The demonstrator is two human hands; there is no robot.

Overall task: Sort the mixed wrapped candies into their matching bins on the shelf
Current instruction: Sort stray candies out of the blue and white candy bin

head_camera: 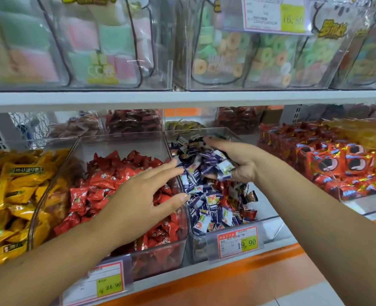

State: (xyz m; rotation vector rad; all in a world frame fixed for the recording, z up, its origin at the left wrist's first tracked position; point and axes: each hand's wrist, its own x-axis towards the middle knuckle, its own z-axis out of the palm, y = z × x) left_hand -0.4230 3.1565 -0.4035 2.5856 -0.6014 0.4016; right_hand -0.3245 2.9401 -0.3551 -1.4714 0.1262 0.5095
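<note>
At the front, an orange shelf edge (pixel 237 281) carries two price tags, one (pixel 96 281) reading 24.90 and one (pixel 237 241) reading 19.90. Both bare forearms reach in over them.

The left hand (pixel 147 195) hovers palm down over the clear bin (pixel 160 250) of red candies (pixel 107 186). Its fingers are straight and spread, and the tips lie at the wall shared with the next bin, just beside the purple heap. It holds nothing.

The right hand (pixel 237 160) is cupped above the neighbouring bin (pixel 198 246), its fingers curled round a bunch of purple candies (pixel 206 166). More of the same lie loose in the bin below, with a few red wrappers (pixel 248 213) mixed in (on the right side of the heap).

Yellow candies (pixel 10 195) fill the bin on the far left, and red packets (pixel 337 164) are stacked on the far right. Behind are further bins of dark red packets (pixel 134 120), blurred. Above, on the white upper shelf (pixel 182 98), stand clear tubs of pastel sweets (pixel 94 45) and ring sweets (pixel 237 56).
</note>
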